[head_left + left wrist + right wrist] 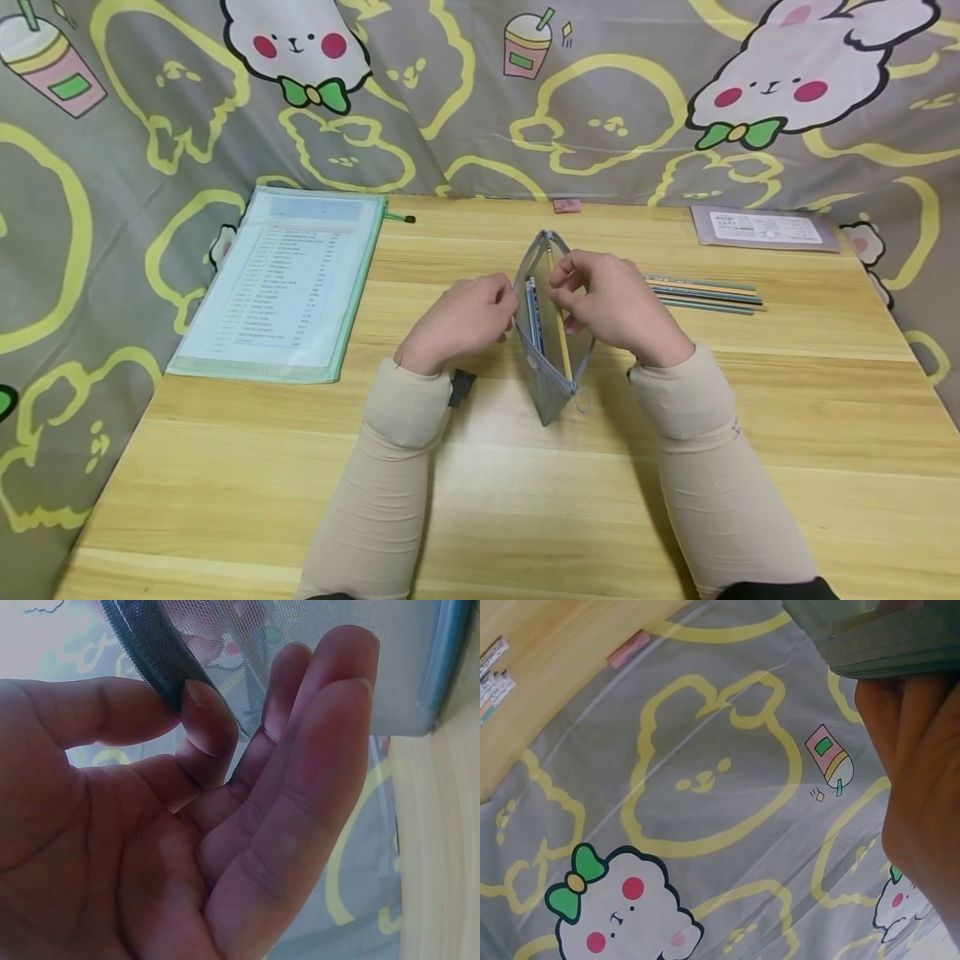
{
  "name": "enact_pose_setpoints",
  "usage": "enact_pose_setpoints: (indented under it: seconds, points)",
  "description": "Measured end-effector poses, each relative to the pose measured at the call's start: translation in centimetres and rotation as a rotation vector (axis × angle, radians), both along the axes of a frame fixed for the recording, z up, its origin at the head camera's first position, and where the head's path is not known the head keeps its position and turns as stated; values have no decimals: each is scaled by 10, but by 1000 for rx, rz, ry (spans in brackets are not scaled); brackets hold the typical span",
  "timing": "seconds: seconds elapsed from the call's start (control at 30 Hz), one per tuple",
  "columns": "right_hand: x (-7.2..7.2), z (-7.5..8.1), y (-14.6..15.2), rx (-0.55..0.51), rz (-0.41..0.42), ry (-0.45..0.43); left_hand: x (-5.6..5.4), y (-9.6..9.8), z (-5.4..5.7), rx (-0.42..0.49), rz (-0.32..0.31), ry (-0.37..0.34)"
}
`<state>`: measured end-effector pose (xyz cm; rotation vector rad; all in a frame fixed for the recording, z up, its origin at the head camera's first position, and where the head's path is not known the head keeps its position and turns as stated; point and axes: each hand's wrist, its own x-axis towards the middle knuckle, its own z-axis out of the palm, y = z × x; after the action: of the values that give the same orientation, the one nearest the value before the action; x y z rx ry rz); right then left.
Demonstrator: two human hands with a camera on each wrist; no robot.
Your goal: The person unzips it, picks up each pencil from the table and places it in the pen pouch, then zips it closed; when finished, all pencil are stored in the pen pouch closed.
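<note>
In the head view, a grey mesh pencil pouch point(551, 408) stands with its zip top spread open. My left hand point(468, 317) pinches its left rim between thumb and forefinger; the left wrist view shows this grip on the dark zip edge point(146, 645). Several blue pencils point(534, 321) stand inside the pouch. A yellow pencil point(562, 346) slants along the opening. Over the right rim reaches my right hand point(611, 300), its thumb and forefinger pinched at the yellow pencil. The right wrist view hides these fingertips behind the pouch's edge point(900, 645).
Several pencils point(705, 296) lie on the table right of my right hand. A printed packet point(765, 229) is at the back right, a pink eraser point(567, 206) at the back edge. A zipped document folder point(258, 362) lies left. By my left wrist is a small black object point(462, 388).
</note>
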<state>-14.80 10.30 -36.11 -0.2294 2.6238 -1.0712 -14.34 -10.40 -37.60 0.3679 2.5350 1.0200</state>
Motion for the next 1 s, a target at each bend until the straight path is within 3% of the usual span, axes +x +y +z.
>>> enact_pose_setpoints:
  seconds: [1.0]
  points:
    - [0, 1, 2, 6, -2, 23, 0, 0, -1, 14, 5, -2]
